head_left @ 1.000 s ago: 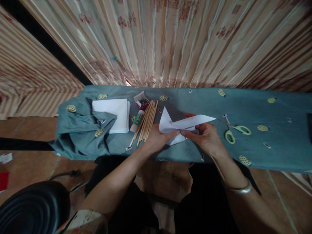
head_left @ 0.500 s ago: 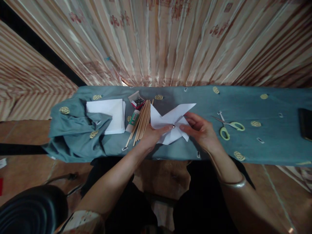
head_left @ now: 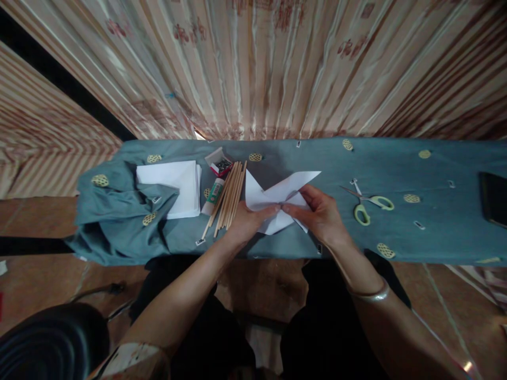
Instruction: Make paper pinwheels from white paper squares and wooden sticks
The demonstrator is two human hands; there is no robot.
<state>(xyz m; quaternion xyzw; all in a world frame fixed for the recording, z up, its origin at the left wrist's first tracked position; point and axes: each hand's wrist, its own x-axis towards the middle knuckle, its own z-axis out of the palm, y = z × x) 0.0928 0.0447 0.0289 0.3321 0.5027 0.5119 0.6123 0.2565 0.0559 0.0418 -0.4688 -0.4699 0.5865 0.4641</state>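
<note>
A white paper pinwheel with pointed blades is held between both hands above the cloth. My left hand grips it from the left, thumb stretched to the centre. From the right, my right hand holds it with the thumb pressed at the centre and the fingers behind a blade. The two thumb tips nearly meet there and cover most of the pin head. Just left of the pinwheel lie several thin wooden sticks.
A glue stick, an open box of pins and a stack of white paper lie to the left. Green-handled scissors and a black phone-like object lie rightward on the blue-green cloth. Behind hangs a curtain.
My right thumb has moved left onto the pinwheel's centre, covering the shiny pin head that showed before. The left hand keeps its hold. The view has shifted slightly.
</note>
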